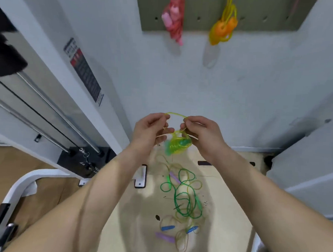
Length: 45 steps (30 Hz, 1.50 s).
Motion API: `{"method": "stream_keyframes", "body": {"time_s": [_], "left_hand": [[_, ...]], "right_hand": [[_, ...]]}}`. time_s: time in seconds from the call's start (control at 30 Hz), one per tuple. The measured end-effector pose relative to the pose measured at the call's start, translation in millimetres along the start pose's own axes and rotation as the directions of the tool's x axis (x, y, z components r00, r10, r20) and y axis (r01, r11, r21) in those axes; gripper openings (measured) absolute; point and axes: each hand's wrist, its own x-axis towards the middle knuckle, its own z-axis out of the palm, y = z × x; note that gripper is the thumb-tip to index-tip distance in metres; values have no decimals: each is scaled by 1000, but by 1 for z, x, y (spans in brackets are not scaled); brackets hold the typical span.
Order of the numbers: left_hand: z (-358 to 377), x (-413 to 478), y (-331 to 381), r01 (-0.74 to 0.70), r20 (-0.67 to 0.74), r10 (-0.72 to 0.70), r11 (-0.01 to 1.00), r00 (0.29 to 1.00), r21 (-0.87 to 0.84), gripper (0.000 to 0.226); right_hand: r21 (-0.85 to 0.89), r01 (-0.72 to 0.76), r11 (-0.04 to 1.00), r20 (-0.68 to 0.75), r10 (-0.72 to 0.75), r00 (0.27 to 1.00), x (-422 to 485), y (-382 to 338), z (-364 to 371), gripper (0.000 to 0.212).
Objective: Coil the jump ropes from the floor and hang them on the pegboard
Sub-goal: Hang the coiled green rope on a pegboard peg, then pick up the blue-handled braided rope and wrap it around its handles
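A coiled yellow-green jump rope point(178, 143) with green handles hangs between my hands at chest height. My left hand point(152, 130) pinches one end of a rope loop and my right hand point(202, 132) pinches the other end, the loop arching between them. Below on the floor lies a tangle of loose ropes: a green rope point(185, 196), a pale rope with blue handles point(168, 227) and purple handles point(164, 237). On the olive pegboard point(250, 24) at the top hang a coiled pink rope point(174, 20) and a yellow rope with orange handles point(224, 26).
A white gym machine frame with steel guide rods point(52, 108) and a black weight stack point(83, 160) stands at the left. A white curved bar point(17, 191) sits low left. A grey wall panel point(310, 168) juts out at right. The floor is light wood.
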Motion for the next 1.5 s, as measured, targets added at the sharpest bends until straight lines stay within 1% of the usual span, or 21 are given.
{"method": "stream_keyframes", "body": {"time_s": [0.07, 0.13, 0.27, 0.37, 0.5, 0.73, 0.83, 1.0, 1.1, 1.2, 1.27, 1.33, 1.37, 1.43, 1.5], "left_hand": [[2, -8, 48, -84, 7, 84, 990, 996, 112, 15], [4, -15, 90, -158, 21, 157, 970, 987, 185, 17], [13, -27, 161, -260, 29, 260, 939, 965, 226, 12], [22, -32, 202, -300, 31, 301, 929, 953, 215, 12], [32, -28, 242, -343, 102, 329, 922, 939, 182, 16], [41, 13, 307, -284, 246, 255, 955, 935, 89, 30], [55, 32, 333, -359, 261, 321, 926, 911, 117, 30], [103, 66, 368, -497, 258, 460, 862, 850, 102, 19], [143, 95, 381, -553, 211, 525, 826, 825, 110, 17], [180, 120, 388, -563, 133, 547, 812, 826, 152, 19], [196, 138, 391, -563, 58, 565, 796, 823, 222, 25], [203, 155, 393, -547, -50, 583, 786, 811, 287, 33], [204, 162, 395, -538, -112, 591, 785, 799, 307, 36], [201, 174, 398, -524, -237, 617, 774, 751, 355, 36], [196, 181, 401, -504, -317, 640, 757, 700, 416, 32]], "right_hand": [[-32, 25, 999, 11, -25, 1000, -12, -42, 13, 12], [-56, 64, 996, 22, -63, 998, -22, -81, 25, 7], [-96, 150, 984, 16, -149, 989, -41, -152, 49, 11], [-108, 188, 976, -4, -190, 982, -51, -191, 60, 8], [-115, 244, 963, -25, -248, 968, -55, -231, 68, 4], [-148, 341, 928, -106, -357, 928, -32, -292, 74, 4], [-156, 382, 911, -142, -403, 904, -15, -317, 70, 7], [-143, 440, 887, -187, -461, 868, 26, -364, 44, 15], [-147, 471, 870, -197, -493, 848, 52, -394, 14, 22], [-241, 489, 838, -143, -529, 836, 77, -418, -14, 25], [-289, 504, 814, -101, -549, 830, 94, -429, -24, 28], [-295, 514, 806, -60, -552, 831, 110, -437, -25, 27], [-297, 515, 804, -43, -550, 834, 119, -440, -22, 25], [-303, 515, 802, -12, -543, 839, 136, -445, -12, 22], [-303, 515, 802, 9, -538, 843, 155, -447, 4, 20]]}}
